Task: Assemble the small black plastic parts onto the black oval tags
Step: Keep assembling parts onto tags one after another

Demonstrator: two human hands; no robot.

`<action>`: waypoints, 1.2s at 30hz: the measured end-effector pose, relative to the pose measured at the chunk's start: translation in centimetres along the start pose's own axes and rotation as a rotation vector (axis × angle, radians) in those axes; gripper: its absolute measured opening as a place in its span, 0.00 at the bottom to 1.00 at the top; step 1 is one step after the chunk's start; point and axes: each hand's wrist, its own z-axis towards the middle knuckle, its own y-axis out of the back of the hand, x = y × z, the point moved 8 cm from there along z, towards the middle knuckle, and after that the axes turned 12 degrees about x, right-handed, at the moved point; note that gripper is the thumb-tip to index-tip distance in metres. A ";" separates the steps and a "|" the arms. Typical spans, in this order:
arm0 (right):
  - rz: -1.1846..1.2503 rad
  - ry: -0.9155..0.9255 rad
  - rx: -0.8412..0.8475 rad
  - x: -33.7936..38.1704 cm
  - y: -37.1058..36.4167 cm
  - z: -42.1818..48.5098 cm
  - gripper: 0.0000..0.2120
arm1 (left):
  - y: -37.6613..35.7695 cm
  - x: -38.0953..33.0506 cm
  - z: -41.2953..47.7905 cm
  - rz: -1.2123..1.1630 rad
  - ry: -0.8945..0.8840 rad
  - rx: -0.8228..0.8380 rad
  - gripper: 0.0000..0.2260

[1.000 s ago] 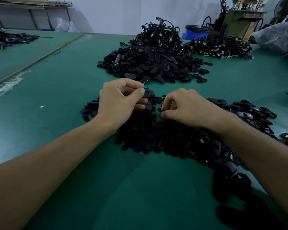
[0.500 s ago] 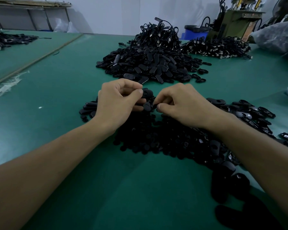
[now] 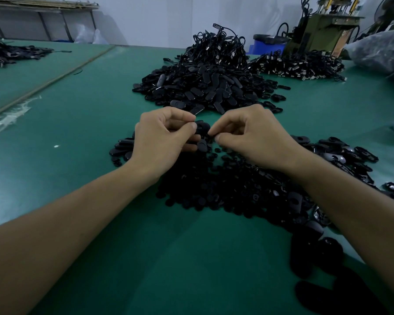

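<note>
**Progress**
- Far left: a low scatter of black pieces lies on the green table mat. Cannot tell whether they are finished.
- Centre back: a tall heap of black oval plastic tags with cords. It may be stock or done work; unclear which.
- Near centre, running right: a wide dark spread of loose black plastic pieces lies under and beyond both wrists.
- Judgement: one unit is in hand, mid-fit. With so much lying loose, most of the job is probably left.

**Hands**
- Left hand: the forearm comes in from lower left, knuckles up, fingers curled. Thumb and forefinger pinch one black oval tag, held just above the near spread.
- Right hand: the forearm comes in from lower right, fingers curled. Thumb and forefinger tips are pinched together against the tag's right edge.
- I judge that the right hand holds a small black plastic part. The piece itself is hidden by the fingertips.
- Cannot tell whether the part is seated.
- The two hands are close together, with the tag between them.
</note>
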 end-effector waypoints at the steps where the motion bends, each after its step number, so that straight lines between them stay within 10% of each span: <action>1: 0.048 -0.007 -0.020 -0.2 0.2 0.0 0.07 | 0.0 0.0 0.0 0.002 0.001 0.001 0.06; 36: 0.523 0.025 -0.123 -0.9 0.5 0.2 0.07 | -0.7 -2.7 -1.0 -0.080 -0.147 -0.016 0.07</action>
